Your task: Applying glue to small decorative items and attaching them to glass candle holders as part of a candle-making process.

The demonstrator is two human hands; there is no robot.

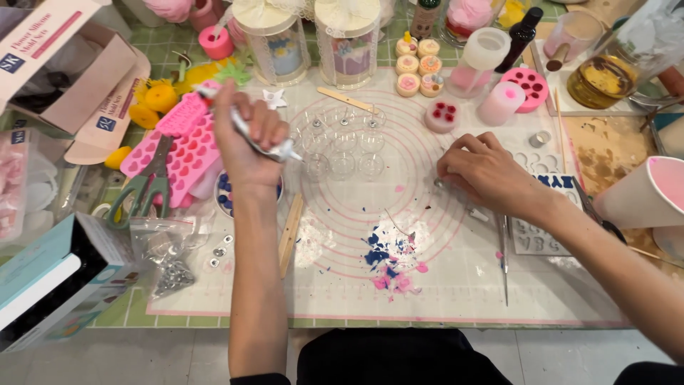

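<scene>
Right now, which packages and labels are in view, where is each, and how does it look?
Open box: top left, cardboard, white-and-pink label.
Teal box: bottom left, dark open end.
Clear bag: left of mat, small metal pieces.
Tube: in left hand, white.

Craft workshop: silicone moulds (178, 146), wax scraps (390, 265), work mat (456, 285)

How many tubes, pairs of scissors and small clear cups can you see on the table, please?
Tube, held in the left hand: 1
Scissors: 1
Small clear cups: 9
Total: 11
</scene>
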